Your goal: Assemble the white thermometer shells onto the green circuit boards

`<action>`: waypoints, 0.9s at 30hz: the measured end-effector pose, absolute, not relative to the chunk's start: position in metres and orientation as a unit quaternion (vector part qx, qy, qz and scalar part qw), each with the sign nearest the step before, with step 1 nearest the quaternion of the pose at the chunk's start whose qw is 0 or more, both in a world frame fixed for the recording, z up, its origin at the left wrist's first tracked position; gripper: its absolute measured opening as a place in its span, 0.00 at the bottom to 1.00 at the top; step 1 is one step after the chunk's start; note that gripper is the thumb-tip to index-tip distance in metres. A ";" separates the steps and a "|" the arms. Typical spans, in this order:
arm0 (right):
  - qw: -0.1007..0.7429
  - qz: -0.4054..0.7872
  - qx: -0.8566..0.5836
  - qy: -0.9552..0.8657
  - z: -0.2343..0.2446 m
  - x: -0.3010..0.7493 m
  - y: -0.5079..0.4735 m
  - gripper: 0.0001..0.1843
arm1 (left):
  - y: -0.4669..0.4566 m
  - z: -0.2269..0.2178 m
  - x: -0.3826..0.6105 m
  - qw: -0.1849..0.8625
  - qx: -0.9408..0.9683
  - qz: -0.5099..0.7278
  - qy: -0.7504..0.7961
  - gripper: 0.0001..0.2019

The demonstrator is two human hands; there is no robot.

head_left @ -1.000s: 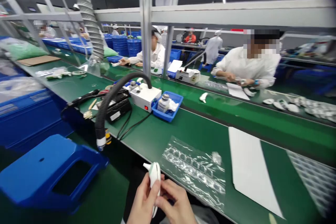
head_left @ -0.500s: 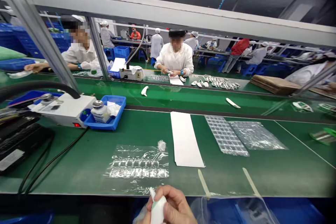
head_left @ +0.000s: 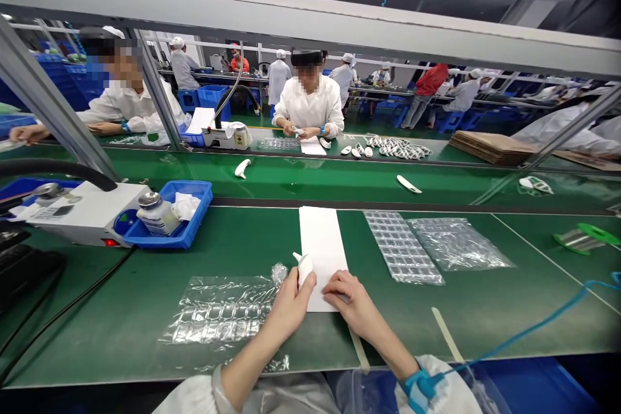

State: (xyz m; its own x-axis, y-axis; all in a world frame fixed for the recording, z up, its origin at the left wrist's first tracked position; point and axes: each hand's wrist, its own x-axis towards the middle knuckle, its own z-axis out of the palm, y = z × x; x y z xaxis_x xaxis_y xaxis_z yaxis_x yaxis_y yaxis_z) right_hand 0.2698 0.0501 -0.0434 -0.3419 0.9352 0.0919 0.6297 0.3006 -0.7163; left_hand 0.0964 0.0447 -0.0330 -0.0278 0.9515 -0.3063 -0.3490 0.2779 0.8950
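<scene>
My left hand (head_left: 287, 297) is wrapped round a white plastic housing (head_left: 305, 268), shaped like an ear thermometer with a narrow tip pointing up and left. It is held above a strip of white paper (head_left: 323, 236). Just right of the housing, my right hand (head_left: 350, 297) hovers over or rests on the paper's right edge. Its fingers are loosely bent and apart from the thumb, and I see nothing in them. Whether the fingertips touch the paper I cannot tell. To the left lies a clear plastic tray in film (head_left: 218, 320), partly behind my left forearm.
At left stand a white box with a red switch (head_left: 82, 213) and a blue bin (head_left: 194, 226) holding a metal-capped bottle (head_left: 156, 215). Clear blister trays (head_left: 405, 249) and a wire spool (head_left: 585, 239) lie right. A blue cord (head_left: 533, 320) trails from my right wrist. Co-workers sit opposite.
My hands have moved from the table's front edge up over the paper, carrying the housing. My right hand has come off the housing; my left hand keeps it. The view has shifted slightly.
</scene>
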 end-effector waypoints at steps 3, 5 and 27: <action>0.243 0.272 -0.531 -0.765 -0.043 0.263 0.048 0.07 | 0.052 -0.049 0.102 0.621 0.353 0.498 0.491 0.16; 0.240 0.253 -0.541 -0.765 -0.044 0.260 0.047 0.07 | 0.052 -0.055 0.101 0.618 0.373 0.489 0.489 0.17; 0.399 0.427 -0.419 -0.695 0.020 0.211 0.028 0.09 | -0.001 -0.003 0.092 0.710 0.265 0.484 0.438 0.28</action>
